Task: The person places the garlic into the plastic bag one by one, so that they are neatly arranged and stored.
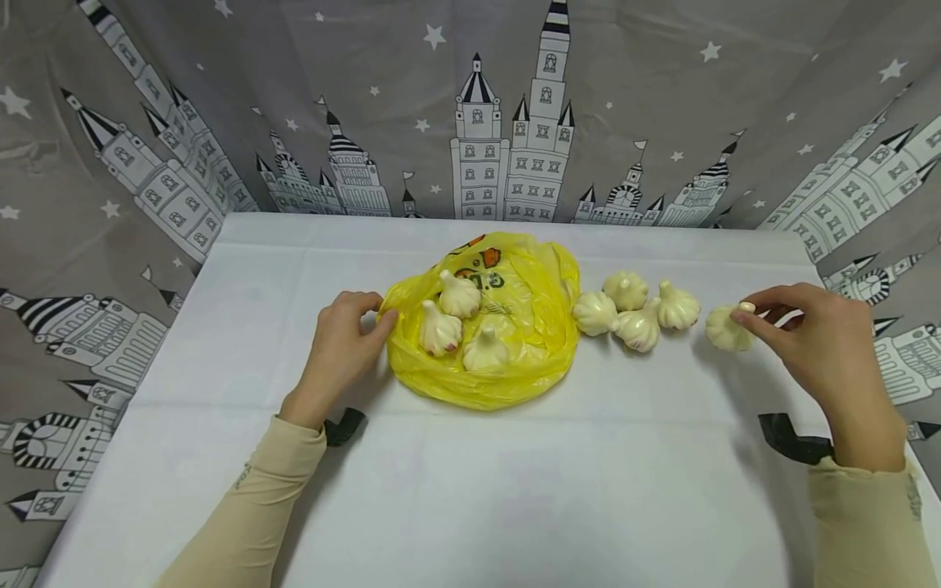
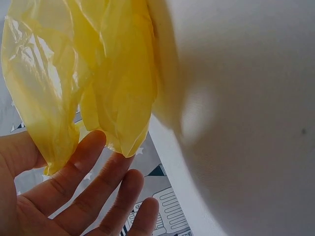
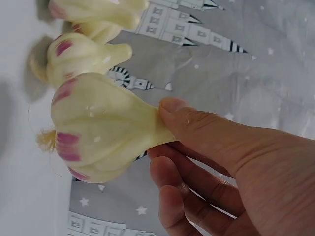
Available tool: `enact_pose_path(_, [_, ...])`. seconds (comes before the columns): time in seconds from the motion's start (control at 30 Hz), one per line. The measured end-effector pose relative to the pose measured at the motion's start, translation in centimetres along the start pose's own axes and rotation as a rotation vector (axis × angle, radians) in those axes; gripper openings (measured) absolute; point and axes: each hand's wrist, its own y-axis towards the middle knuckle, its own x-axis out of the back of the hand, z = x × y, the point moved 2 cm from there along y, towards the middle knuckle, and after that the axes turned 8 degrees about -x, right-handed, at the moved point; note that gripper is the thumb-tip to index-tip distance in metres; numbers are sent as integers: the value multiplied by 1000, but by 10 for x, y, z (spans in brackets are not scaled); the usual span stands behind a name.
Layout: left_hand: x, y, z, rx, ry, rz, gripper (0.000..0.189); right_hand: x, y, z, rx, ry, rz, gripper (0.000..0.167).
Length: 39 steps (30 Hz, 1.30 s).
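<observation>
Right hand [image 3: 263, 172], cropped in its wrist view, pinches a garlic bulb [image 3: 98, 125].

Toward the white table's [image 1: 470, 490] far edge are three ivory garlic bulbs [image 1: 441, 330] in a yellow plastic bag [image 1: 540, 331], four more [image 1: 638, 328] right of it, one [image 1: 723, 330] farther right.

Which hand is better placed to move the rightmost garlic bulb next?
Probably the right hand: it pinches that garlic bulb by its stem, while the left hand, farther off, grips the yellow bag.
</observation>
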Motion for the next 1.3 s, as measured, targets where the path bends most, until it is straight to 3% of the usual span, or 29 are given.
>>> enact_pose_path(0.37, [-1,0,-1,2,2,5,21,3,-5,24,-14,14,-31,22])
enact_pose_path(0.6, [2,0,-2,-9,6,-10,21,4,-4,46,72,76,-95,22])
enact_pose_path(0.93, [2,-1,-2,-10,8,-12,22,-5,3,78,110,122,-132,21])
enact_pose_path(1.3, [0,0,-2,-10,7,-8,21,-35,19,125,166,172,-25,16])
